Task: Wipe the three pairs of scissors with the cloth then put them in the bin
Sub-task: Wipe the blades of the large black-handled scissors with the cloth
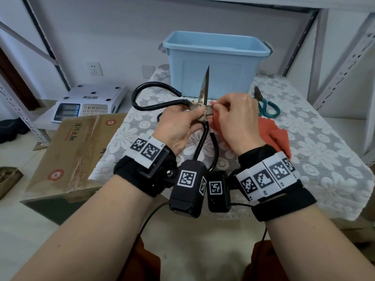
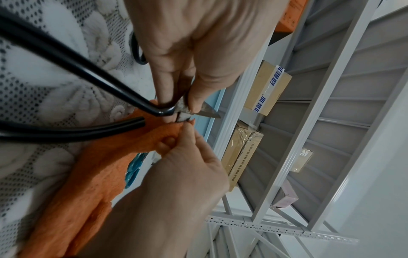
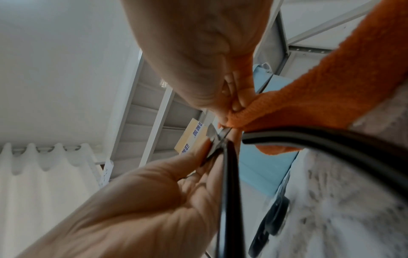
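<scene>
i am pinching the big black scissors (image 1: 203, 110) at the pivot with my left hand (image 1: 178, 122), one blade pointing up toward the bin (image 1: 215, 51). my right hand (image 1: 237, 118) fingers are pinching the cloth (image 1: 274, 134) against the other blade, just right of the pivot.

Both hands, left (image 1: 178, 126) and right (image 1: 237, 122), pinch with curled fingers.

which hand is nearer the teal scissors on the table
Right. The right hand, pinching the orange cloth, sits just beside the teal scissors; the left hand is farther over, holding the big black scissors.
</scene>
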